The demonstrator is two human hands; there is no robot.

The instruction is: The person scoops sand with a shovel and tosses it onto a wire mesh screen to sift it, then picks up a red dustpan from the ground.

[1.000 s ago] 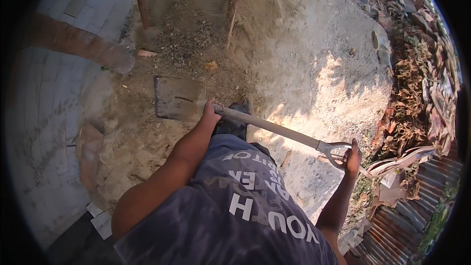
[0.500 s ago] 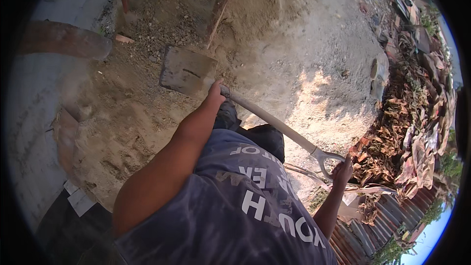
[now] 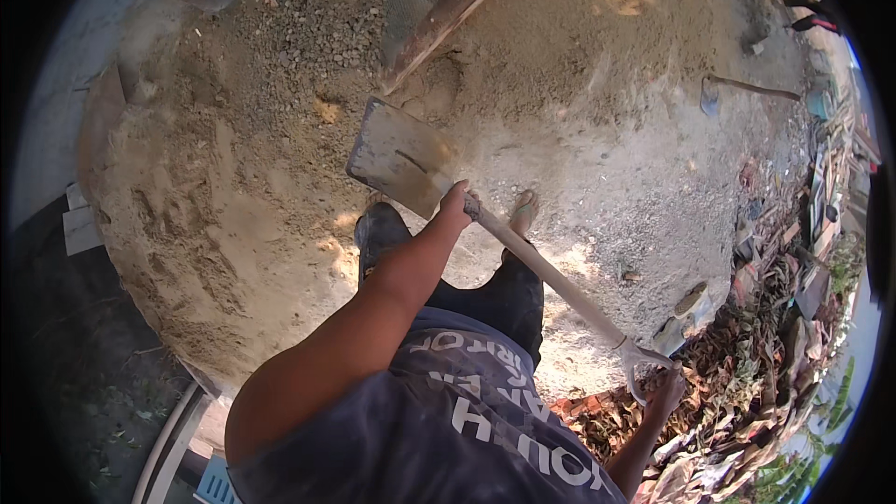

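Note:
Both my hands hold a shovel (image 3: 401,151) with a flat, square metal blade and a long pale shaft. My left hand (image 3: 457,205) is wrapped round the shaft close to the blade. At the other end, my right hand (image 3: 665,390) grips the D-shaped handle (image 3: 639,369). The blade points to the far left, above the sandy ground, with a little dusty residue on its face. It bears no heap of material. Beyond its tip lies a patch of grey gravel (image 3: 341,33).
A wooden plank (image 3: 467,5) slants just beyond the blade. A sand mound (image 3: 201,233) spreads at the left. A hoe (image 3: 711,98) lies at the far right. Dry leaves (image 3: 723,411) and scrap pile up at the right. My foot (image 3: 525,212) stands near the shaft.
My view has swung, bringing my feet and the whole hoe into sight. The shovel blade has shifted right in view and tilted, both hands still on the shovel.

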